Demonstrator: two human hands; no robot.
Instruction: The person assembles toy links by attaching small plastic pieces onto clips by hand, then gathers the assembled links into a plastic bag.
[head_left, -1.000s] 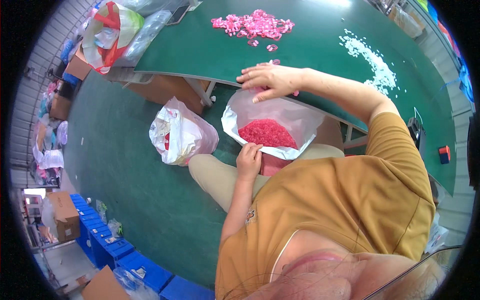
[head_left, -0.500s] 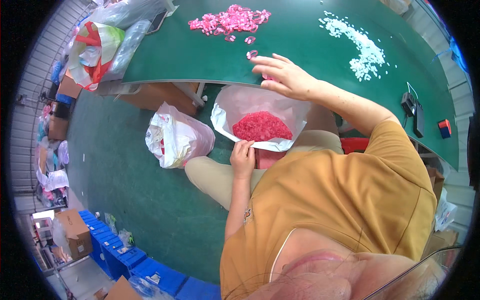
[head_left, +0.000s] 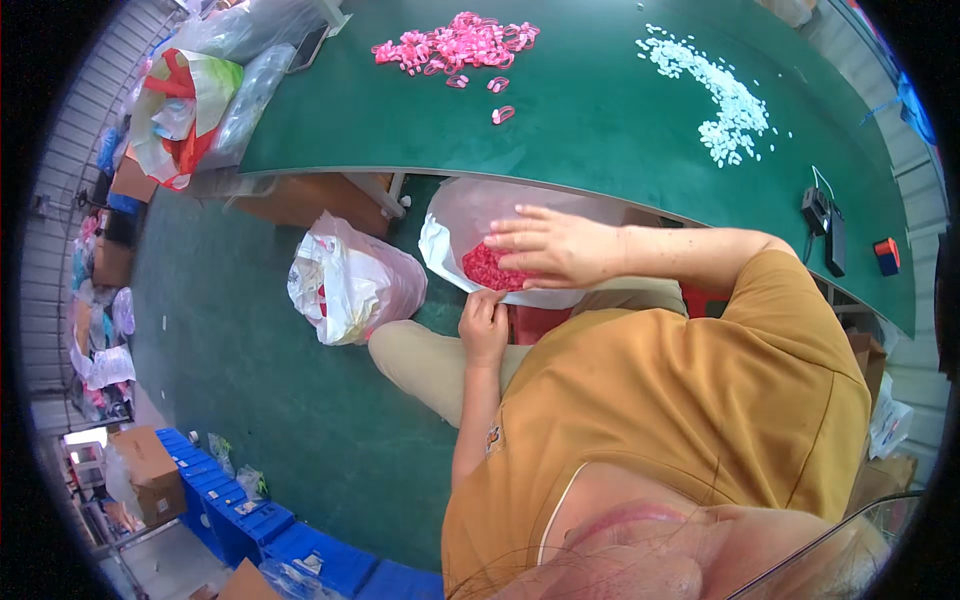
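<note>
My left hand [head_left: 485, 325] pinches the near rim of an open white plastic bag [head_left: 437, 244] on my lap. Inside the bag lies a heap of small red-pink pieces [head_left: 484, 268]. Over that heap is my right hand [head_left: 565, 247], palm down with fingers stretched out and slightly apart. It hides much of the heap, and whether its fingertips touch the pieces I cannot tell. On the green table [head_left: 590, 130] beyond the bag lies a single pink hair tie [head_left: 503, 115]. Farther back is a pile of similar pink hair ties [head_left: 455, 45].
A spread of small white oval pieces [head_left: 735, 120] lies on the table's right side, with black devices [head_left: 827, 230] nearer me. Left of my knee stands a second white bag [head_left: 360, 280]. A tote bag [head_left: 185, 120] hangs by the table's left end. Blue bins [head_left: 240, 505] line the floor.
My right hand has moved from the table's front edge down and toward me, over the open bag. A pink piece that was under its fingers no longer shows. My left hand stays on the rim.
</note>
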